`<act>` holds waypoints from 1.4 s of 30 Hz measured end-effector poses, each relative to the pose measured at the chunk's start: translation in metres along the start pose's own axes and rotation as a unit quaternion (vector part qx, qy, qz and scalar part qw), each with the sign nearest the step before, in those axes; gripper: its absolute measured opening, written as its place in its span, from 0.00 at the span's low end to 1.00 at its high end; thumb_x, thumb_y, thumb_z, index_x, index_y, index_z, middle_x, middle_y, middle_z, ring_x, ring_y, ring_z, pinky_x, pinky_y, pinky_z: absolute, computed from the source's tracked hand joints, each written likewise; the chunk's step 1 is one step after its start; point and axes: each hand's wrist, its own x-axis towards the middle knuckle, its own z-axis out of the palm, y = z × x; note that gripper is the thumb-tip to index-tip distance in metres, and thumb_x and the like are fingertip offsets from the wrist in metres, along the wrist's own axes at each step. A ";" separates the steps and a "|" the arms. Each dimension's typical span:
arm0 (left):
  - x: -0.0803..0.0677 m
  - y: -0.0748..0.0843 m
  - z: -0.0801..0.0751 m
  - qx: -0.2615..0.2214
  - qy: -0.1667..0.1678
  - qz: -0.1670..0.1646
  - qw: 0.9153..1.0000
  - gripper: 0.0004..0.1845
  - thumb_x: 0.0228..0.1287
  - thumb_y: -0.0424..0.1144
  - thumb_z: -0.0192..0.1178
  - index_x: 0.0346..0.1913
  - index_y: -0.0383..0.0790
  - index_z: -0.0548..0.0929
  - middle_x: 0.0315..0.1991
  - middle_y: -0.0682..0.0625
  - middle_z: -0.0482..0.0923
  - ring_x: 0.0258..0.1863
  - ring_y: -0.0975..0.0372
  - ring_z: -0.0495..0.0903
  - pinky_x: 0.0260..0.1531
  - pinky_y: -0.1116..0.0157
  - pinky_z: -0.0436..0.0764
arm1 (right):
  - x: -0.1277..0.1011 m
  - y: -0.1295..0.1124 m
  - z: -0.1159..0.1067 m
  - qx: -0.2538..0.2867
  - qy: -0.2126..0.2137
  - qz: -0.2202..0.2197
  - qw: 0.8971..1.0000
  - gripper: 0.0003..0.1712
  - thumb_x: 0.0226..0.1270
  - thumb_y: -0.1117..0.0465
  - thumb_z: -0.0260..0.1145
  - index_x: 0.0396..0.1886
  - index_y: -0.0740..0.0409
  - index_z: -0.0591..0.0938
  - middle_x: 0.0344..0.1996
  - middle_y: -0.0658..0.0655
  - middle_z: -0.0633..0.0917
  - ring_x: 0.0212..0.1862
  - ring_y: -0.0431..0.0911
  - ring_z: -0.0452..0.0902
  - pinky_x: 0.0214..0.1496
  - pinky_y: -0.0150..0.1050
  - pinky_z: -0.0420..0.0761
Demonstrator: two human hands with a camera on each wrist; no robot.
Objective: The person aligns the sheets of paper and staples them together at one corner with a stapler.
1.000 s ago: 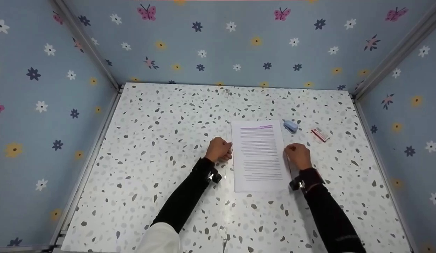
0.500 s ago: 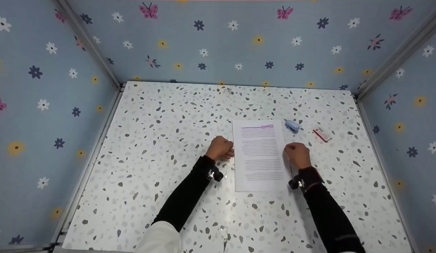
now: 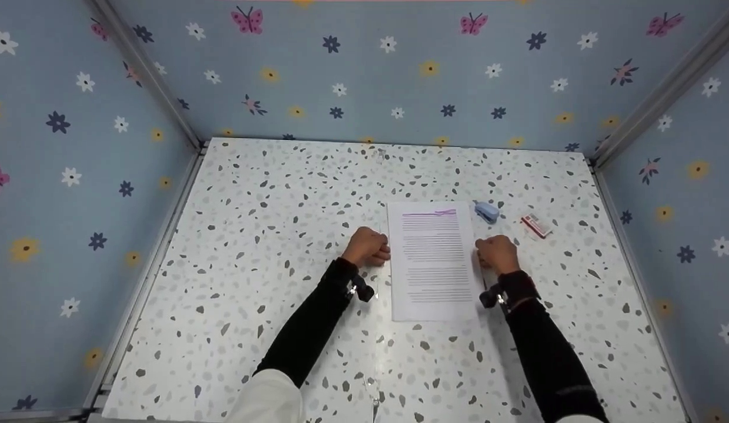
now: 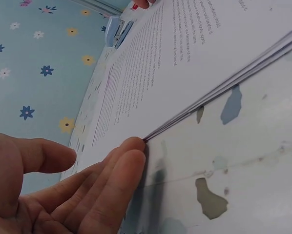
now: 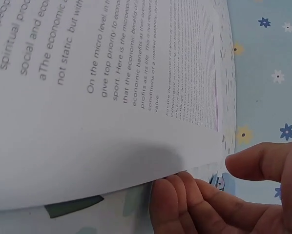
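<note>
Several stacked sheets of printed paper [image 3: 432,258], with a purple line across the top, lie flat between my two hands. At the left edge, my left hand [image 3: 367,247] touches the sheets with its fingertips; the left wrist view shows its thumb [image 4: 53,156] standing apart from the paper. My right hand [image 3: 498,254] has its fingertips [image 5: 164,195] against the right edge, its thumb also apart. A small blue stapler [image 3: 487,212] lies just right of the sheets' top corner. Right of it is a small red and white box [image 3: 536,225].
The speckled white table [image 3: 270,235] runs to a blue flowered wall [image 3: 364,70] at the back, with similar walls at left and right. Wrist cameras are strapped to both black sleeves.
Both hands stay at the sides of the sheets. The right hand has shifted very slightly away from me. The sheets, stapler and box lie as before.
</note>
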 end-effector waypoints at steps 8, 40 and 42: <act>0.002 0.002 0.000 -0.007 -0.002 -0.029 1.000 0.12 0.67 0.31 0.54 0.46 0.26 0.82 0.39 0.38 0.87 0.31 0.54 0.88 0.29 0.61 0.86 | 0.008 0.002 0.003 -0.009 -0.022 0.004 1.000 0.18 0.73 0.55 0.54 0.27 0.63 0.79 0.19 0.52 0.76 0.23 0.44 0.73 0.28 0.37 0.74; 0.000 -0.002 -0.001 -0.004 -0.021 -0.013 1.000 0.11 0.68 0.33 0.56 0.43 0.27 0.84 0.37 0.41 0.85 0.34 0.55 0.87 0.32 0.60 0.86 | 0.008 0.008 0.008 -0.010 0.013 -0.044 0.999 0.22 0.67 0.64 0.58 0.58 0.70 0.80 0.48 0.69 0.83 0.25 0.43 0.76 0.26 0.35 0.75; 0.001 -0.004 -0.001 -0.003 -0.024 -0.006 1.000 0.11 0.69 0.33 0.56 0.42 0.28 0.84 0.36 0.42 0.85 0.34 0.55 0.87 0.32 0.60 0.86 | 0.009 0.011 0.009 -0.006 0.015 -0.046 0.999 0.22 0.68 0.64 0.57 0.58 0.69 0.81 0.50 0.69 0.82 0.28 0.45 0.76 0.27 0.35 0.75</act>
